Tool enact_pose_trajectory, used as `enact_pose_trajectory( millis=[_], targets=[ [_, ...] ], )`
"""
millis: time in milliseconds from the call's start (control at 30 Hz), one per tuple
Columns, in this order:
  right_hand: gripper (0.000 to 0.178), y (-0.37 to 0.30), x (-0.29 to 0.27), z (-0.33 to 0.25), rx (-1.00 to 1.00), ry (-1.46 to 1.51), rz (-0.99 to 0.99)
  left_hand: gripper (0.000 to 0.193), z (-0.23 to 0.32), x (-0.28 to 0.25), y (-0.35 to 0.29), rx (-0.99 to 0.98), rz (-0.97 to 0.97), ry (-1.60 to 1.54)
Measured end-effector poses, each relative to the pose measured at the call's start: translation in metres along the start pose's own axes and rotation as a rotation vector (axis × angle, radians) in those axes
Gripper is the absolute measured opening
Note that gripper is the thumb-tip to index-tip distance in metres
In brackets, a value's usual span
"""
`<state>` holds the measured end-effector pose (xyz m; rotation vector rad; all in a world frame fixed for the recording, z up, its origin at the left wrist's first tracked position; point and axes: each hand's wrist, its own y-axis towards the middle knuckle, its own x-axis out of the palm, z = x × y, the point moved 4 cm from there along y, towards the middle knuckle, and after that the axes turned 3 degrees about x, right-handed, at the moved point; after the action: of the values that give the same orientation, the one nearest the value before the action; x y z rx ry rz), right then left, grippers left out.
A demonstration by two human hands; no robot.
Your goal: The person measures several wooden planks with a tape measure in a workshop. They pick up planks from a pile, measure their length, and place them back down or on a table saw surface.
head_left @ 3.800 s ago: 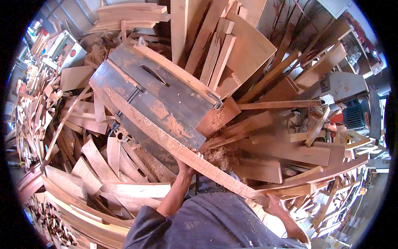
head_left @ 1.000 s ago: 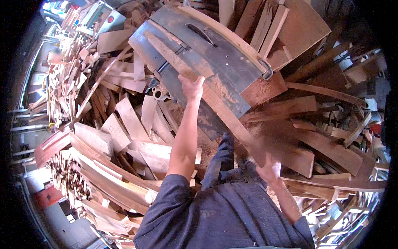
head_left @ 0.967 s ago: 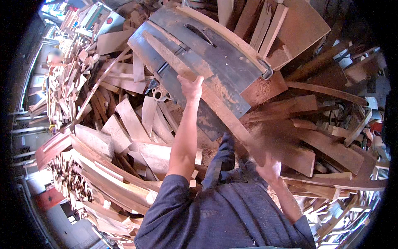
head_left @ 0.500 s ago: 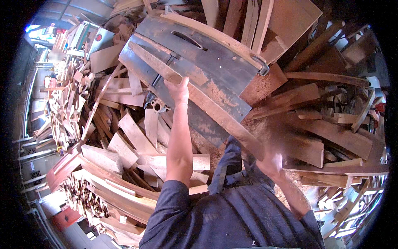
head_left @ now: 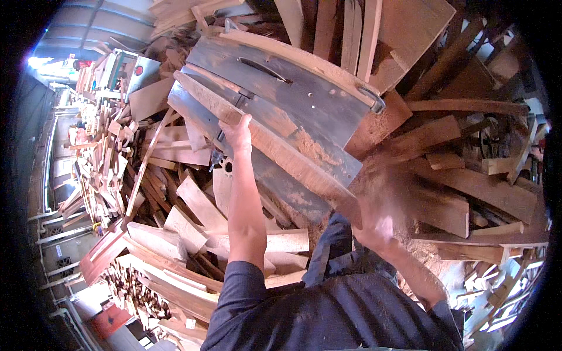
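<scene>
1. One long, narrow, brown wooden plank (head_left: pixel 287 153) lies across one flat, dark grey metal surface (head_left: pixel 287 93), running from between 10 and 11 o'clock down to 4 o'clock of the view.
2. Two bare hands are at it: the left hand (head_left: pixel 237 136) between 10 and 11 o'clock, the right hand (head_left: pixel 377 227) at 4 o'clock.
3. The surface has one long, dark, curved slot (head_left: pixel 263 69) near 12 o'clock and one pale wooden strip (head_left: pixel 304 54) along its far edge, with two metal fittings — one silvery hook-shaped fitting (head_left: pixel 230 25) at 11 o'clock, one dark metal clamp (head_left: pixel 370 100) near 2 o'clock.
4. The plank's far end sits near the surface's 10 o'clock edge; its near end runs past the edge at 4 o'clock.
5. Between plank and strip is a band of metal with a sawdust patch (head_left: pixel 316 146); pale wood offcuts (head_left: pixel 202 202), too many to count, crowd in from 7 to 9 o'clock.
6. The left forearm rises from 7 o'clock, nearly straight; its grip presses the plank's near side, thumb upward — I cannot tell whether the fingers curl beneath.
7. The right forearm slants in from between 4 and 5 o'clock; its grip is closed about the near end, the fingers blurred.
</scene>
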<state>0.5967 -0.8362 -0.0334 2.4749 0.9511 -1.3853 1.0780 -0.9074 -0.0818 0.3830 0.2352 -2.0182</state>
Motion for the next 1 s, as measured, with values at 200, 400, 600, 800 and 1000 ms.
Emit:
enact_pose_trajectory(
  millis=[200, 400, 600, 800, 1000],
  targets=[
    [0.078, 0.026, -0.003, -0.027, -0.302, -0.068, 0.125, 0.116, -0.004, -0.002, 0.022, -0.015, 0.040, 0.025],
    [0.064, 0.054, 0.006, -0.054, -0.257, -0.096, 0.020, 0.116, 0.017, -0.004, 0.047, 0.046, -0.019, 0.021],
    [0.073, 0.076, 0.021, -0.081, -0.238, -0.153, -0.054, 0.101, -0.008, -0.058, -0.013, 0.043, 0.183, -0.069],
    [0.086, 0.114, 0.047, -0.087, -0.253, -0.218, -0.059, 0.085, -0.094, -0.073, -0.222, -0.247, 0.063, 0.112],
    [0.086, 0.150, 0.064, -0.109, -0.422, -0.225, 0.090, 0.085, -0.124, -0.031, -0.315, -0.336, 0.087, 0.012]
  ],
)
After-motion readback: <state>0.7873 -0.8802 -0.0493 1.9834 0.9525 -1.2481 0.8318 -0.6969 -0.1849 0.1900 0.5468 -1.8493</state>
